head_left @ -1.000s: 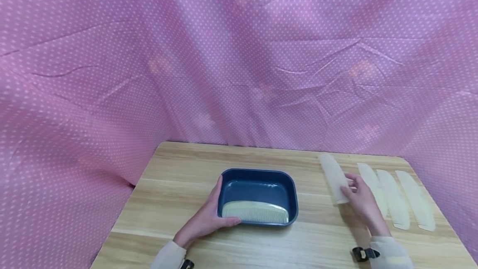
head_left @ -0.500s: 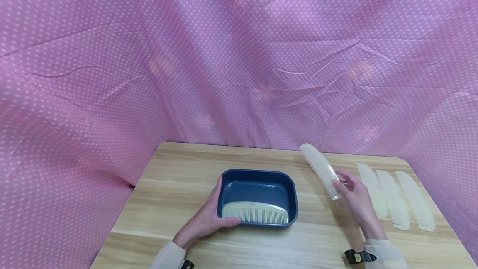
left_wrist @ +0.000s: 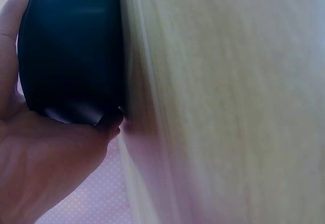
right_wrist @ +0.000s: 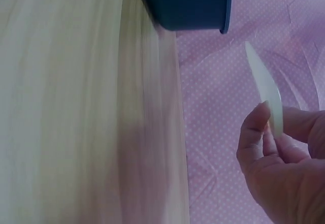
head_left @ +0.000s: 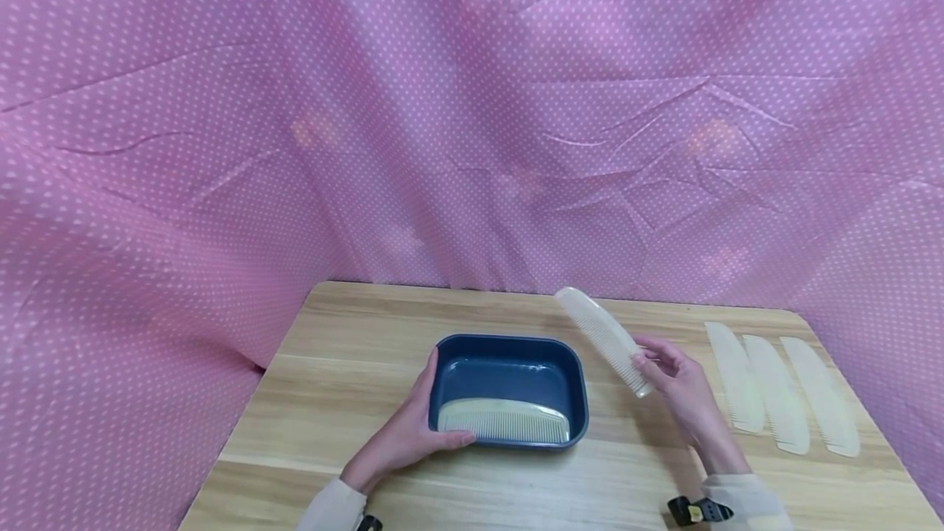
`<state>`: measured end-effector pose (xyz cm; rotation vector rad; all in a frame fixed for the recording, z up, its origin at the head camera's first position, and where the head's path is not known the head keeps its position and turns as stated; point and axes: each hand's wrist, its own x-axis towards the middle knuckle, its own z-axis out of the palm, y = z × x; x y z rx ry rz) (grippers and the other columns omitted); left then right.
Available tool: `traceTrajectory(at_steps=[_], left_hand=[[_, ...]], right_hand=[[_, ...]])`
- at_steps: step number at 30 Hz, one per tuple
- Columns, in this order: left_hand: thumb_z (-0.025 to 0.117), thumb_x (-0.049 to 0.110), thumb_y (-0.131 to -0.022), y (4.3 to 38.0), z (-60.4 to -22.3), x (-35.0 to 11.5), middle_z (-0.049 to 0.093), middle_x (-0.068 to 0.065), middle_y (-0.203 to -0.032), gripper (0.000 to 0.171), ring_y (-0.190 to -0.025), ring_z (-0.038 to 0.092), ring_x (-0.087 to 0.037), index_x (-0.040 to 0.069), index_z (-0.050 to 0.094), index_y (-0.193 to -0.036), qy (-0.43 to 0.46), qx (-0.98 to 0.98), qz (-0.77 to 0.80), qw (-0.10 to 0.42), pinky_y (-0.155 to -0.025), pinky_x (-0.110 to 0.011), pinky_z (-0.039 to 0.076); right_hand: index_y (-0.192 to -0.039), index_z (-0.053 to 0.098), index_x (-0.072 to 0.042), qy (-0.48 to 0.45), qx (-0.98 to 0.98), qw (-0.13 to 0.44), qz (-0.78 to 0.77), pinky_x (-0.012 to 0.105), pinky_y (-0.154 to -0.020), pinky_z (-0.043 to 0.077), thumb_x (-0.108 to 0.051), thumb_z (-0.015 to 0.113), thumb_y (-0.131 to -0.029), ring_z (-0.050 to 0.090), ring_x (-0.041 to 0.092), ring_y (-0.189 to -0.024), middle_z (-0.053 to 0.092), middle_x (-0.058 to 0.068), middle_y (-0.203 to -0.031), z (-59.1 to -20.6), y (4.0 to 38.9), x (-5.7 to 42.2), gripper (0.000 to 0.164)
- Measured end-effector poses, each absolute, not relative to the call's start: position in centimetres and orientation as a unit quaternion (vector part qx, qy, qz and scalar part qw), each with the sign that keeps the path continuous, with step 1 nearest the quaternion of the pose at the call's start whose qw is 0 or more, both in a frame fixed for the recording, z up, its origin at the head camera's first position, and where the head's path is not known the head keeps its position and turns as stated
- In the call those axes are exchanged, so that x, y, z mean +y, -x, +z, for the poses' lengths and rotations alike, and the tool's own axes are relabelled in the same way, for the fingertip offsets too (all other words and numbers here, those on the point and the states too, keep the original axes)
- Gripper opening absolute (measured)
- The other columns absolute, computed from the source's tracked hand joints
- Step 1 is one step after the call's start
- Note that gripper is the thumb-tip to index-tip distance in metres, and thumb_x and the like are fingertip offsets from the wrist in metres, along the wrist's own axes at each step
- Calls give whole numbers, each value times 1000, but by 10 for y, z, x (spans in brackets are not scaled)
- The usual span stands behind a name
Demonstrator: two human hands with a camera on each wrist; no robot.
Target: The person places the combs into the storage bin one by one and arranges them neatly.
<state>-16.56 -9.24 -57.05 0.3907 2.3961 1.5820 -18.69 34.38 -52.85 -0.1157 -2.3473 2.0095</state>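
Note:
A dark blue rectangular tray point(head_left: 509, 342) sits mid-table, and one pale comb point(head_left: 505, 418) lies inside along its near wall. My left hand point(head_left: 404, 434) grips the tray's left end, thumb along the near rim; the left wrist view shows the hand point(left_wrist: 45, 158) wrapped against the tray wall point(left_wrist: 73, 46). To the right of the tray, my right hand point(head_left: 682, 392) pinches a second pale comb point(head_left: 605, 338) near its lower end, held raised and slanting up to the left. In the right wrist view that comb point(right_wrist: 266, 89) appears edge-on between thumb and fingers.
Three more pale combs lie side by side at the right of the wooden table point(head_left: 317, 400): a left one point(head_left: 736, 375), a middle one point(head_left: 778, 396) and a right one point(head_left: 822, 396). Pink dotted cloth point(head_left: 472, 146) hangs behind and around the table.
My right hand has carried its comb leftward toward the tray, turning it so its teeth show. The left hand and the tray have stayed in place.

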Motion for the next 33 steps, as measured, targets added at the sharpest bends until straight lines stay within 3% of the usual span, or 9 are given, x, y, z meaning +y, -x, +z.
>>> traceTrajectory(at_steps=[10,17,25,33], left_hand=[[98,41,-83,165,-571,-93,-4,-3,-182,143,-165,1,-31,34,-13,-174,-130,819,546,123,-128,-65,9],[97,42,-84,165,-570,-94,-3,-4,-182,143,-165,2,-32,35,-13,-174,-125,822,541,127,-127,-66,11],[97,41,-84,166,-569,-94,-3,-4,-182,143,-165,2,-31,32,-13,-175,-128,822,540,126,-128,-64,10],[97,41,-84,165,-567,-94,-3,-4,-182,142,-165,2,-32,35,-13,-174,-127,818,545,132,-128,-64,10]], right_hand=[[-140,67,8,-17,-773,33,633,24,-80,58,-9,75,-105,70,10,-95,75,9,-111,-528,185,321,40],[-137,69,6,-68,-778,8,624,25,-79,59,-7,74,-105,69,15,-94,73,22,-114,-526,183,304,35],[-130,75,1,-120,-794,-34,595,26,-82,58,-9,73,-106,69,17,-98,76,17,-118,-524,183,287,26],[-125,78,-4,-146,-810,-63,565,25,-77,55,-10,73,-106,66,17,-92,76,11,-113,-521,185,272,21]])
